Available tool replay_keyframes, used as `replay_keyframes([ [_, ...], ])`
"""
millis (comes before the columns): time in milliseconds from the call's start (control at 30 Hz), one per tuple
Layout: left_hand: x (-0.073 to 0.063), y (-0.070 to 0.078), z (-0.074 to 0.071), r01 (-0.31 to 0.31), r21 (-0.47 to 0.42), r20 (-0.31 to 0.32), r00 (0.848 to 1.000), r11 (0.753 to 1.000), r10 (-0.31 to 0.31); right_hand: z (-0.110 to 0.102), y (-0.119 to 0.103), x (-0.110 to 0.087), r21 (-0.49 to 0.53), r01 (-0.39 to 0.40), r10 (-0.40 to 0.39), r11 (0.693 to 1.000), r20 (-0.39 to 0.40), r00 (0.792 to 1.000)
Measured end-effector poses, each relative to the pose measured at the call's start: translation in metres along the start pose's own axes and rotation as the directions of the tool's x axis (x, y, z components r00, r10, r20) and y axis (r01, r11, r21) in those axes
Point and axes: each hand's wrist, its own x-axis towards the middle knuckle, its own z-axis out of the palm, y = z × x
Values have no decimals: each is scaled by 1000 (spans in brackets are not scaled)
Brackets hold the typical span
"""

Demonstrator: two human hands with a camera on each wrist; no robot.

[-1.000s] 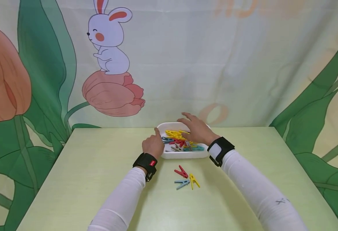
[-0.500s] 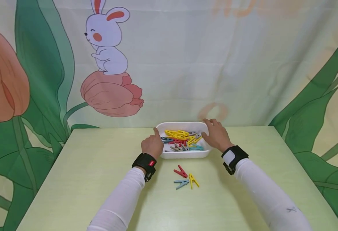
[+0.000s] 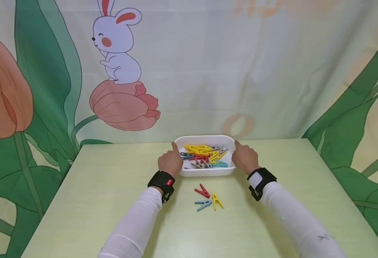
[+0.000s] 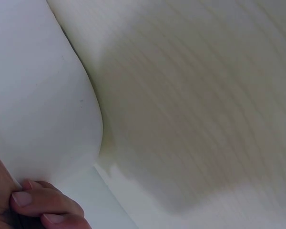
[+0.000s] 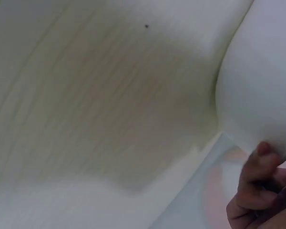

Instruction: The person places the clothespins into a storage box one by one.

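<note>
A white tray (image 3: 207, 172) stands at the table's far edge in the head view, holding yellow clothespins (image 3: 197, 149), red ones, light blue ones and greyish ones. My left hand (image 3: 170, 162) grips its left end, thumb at the rim; in the left wrist view the fingers (image 4: 47, 201) curl under the tray's rim. At the opposite end my right hand (image 3: 245, 158) holds the rim, and its fingers (image 5: 255, 176) bend in against the tray wall (image 5: 257, 81). In front of the tray lie a red clothespin (image 3: 206, 195), a yellow clothespin (image 3: 213, 198) and a light blue clothespin (image 3: 208, 202).
The pale wood-grain table (image 3: 111, 200) reaches back to a hanging cloth (image 3: 189, 71) printed with a rabbit, tulips and leaves. This cloth rises right behind the tray. Both forearms, in white sleeves, pass either side of the three loose clothespins.
My right hand has moved from over the clothespins in the tray to the tray's right end and taken hold there. My left hand, the tray and the loose clothespins have stayed put.
</note>
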Motion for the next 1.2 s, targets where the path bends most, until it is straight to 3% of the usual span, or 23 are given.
replay_keyframes([
  [233,-2,2,2,-4,0,-20,1000,1000,4,4,-2,-3,9,-38,38,999,-10,999],
  [567,-1,-3,-1,-5,-66,15,1000,998,6,7,-3,1,10,-71,72,997,-25,997],
  [667,0,-5,-2,-5,-98,-10,1000,995,4,7,-3,3,6,-71,71,997,-31,997],
  [833,0,-12,-3,-28,-196,-113,994,980,6,6,-4,5,-3,-74,74,997,-26,997],
  [933,-3,-16,-8,-102,-249,-181,982,963,57,6,-3,5,-13,-78,78,997,-21,997],
  [1033,-10,-17,-18,-203,-244,-233,961,948,146,6,-3,5,-19,-79,78,997,-20,997],
  [1133,-24,-14,-31,-322,-205,-271,926,924,262,6,-3,6,-23,-81,81,996,-26,996],
  [1200,-37,-10,-38,-402,-164,-286,893,901,347,6,-4,6,-23,-85,84,996,-26,996],
])
